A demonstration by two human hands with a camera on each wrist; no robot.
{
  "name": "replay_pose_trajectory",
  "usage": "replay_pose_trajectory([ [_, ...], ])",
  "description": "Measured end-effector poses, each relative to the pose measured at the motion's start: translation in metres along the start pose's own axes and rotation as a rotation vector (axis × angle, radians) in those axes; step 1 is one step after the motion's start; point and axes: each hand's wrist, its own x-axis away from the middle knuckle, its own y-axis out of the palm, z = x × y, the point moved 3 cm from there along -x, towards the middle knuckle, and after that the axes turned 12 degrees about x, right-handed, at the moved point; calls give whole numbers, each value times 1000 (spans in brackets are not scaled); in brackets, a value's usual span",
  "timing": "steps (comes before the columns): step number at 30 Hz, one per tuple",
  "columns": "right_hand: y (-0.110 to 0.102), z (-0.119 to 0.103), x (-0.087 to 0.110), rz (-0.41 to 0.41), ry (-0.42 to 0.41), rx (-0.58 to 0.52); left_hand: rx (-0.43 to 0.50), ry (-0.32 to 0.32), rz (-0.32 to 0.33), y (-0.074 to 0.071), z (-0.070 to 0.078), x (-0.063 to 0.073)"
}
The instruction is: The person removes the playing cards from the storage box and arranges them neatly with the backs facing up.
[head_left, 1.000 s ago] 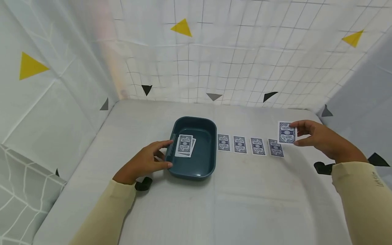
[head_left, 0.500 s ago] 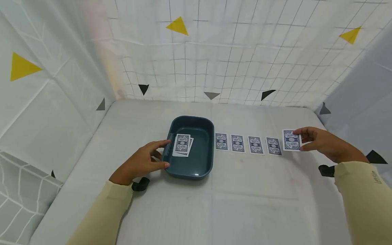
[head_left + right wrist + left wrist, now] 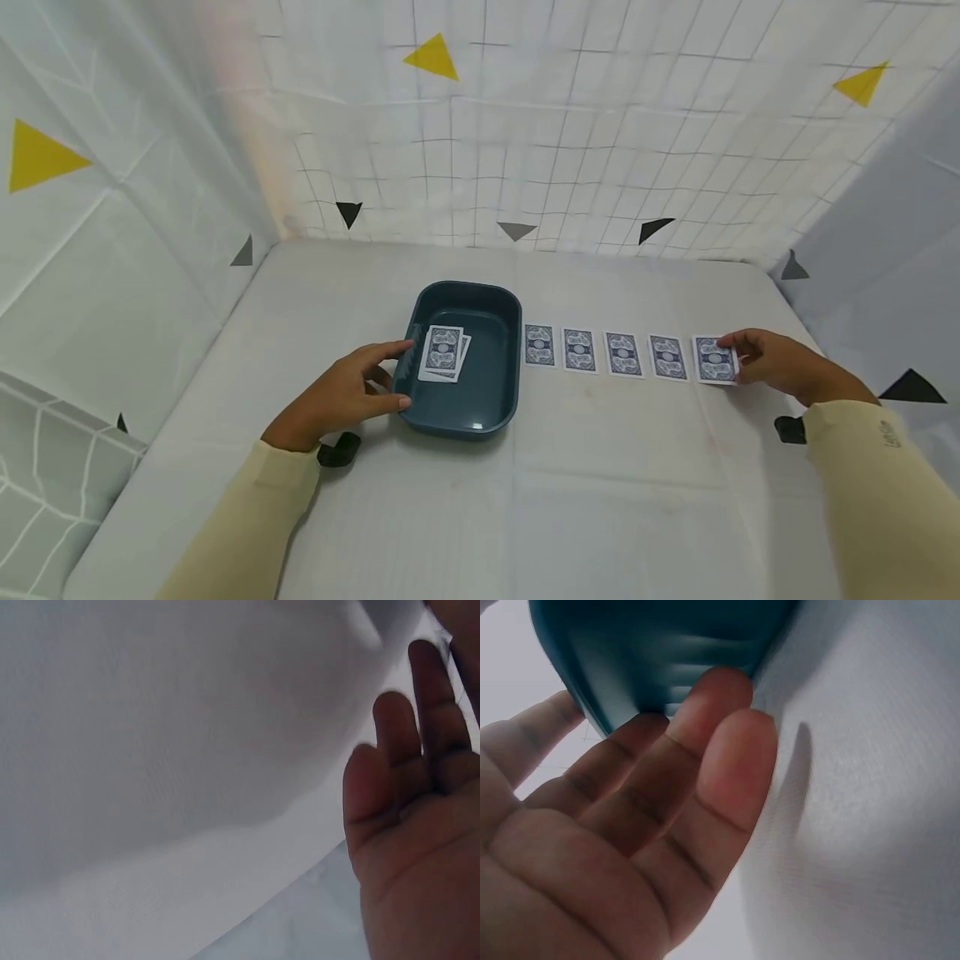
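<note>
My right hand [image 3: 780, 363] pinches a blue-backed playing card [image 3: 714, 362] by its right edge, low at the right end of a row. To its left, several more face-down cards lie spaced apart, the nearest card [image 3: 667, 358] almost beside it. My left hand [image 3: 341, 396] rests against the left side of a dark teal tray [image 3: 517, 392], index finger and thumb spread along the rim. Seen from the left wrist, its fingers [image 3: 735, 765] lie loosely extended near the tray's outer wall. Inside the tray is a small, uneven stack of cards [image 3: 444, 348]. The right wrist view hides the pinching fingertips.
A white cloth covers the table [image 3: 600, 517]. Behind it hangs a white grid-lined sheet [image 3: 570, 158] with yellow and dark triangles. Pale side sheets [image 3: 892, 267] close in on the left and right.
My right hand has brought the card from above the fourth one in the row, rightward and down to the row's right end. The left hand has stayed at the tray.
</note>
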Motion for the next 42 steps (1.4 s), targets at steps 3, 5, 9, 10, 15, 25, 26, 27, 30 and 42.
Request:
replay_pose_trajectory([
  [3, 2, 3, 0, 5, 33, 25, 4, 0, -3, 0, 1, 0],
  [5, 3, 4, 0, 1, 62, 35, 7, -1, -8, 0, 1, 0],
  [9, 5, 5, 1, -11, 116, 50, 11, -2, -11, 0, 0, 0],
  [10, 5, 4, 2, -10, 123, 57, 12, -3, -11, 0, 0, 0],
  [15, 4, -3, 7, 9, 123, 48, 16, -10, -6, 0, 0, -1],
  [25, -2, -36, 12, 94, 21, 30, 11, 2, -7, -1, 0, 0],
  [26, -3, -40, 12, 104, 6, 28, 12, 0, -6, -1, 0, 0],
  [27, -3, -46, 12, 117, -2, 27, 12, -2, -6, -1, 1, 0],
  [30, -4, -65, 12, 158, -23, 31, 8, -6, -1, -1, 1, 0],
  [42, -6, -158, 15, 262, -177, 60, 2, 1, 6, -1, 4, 2],
])
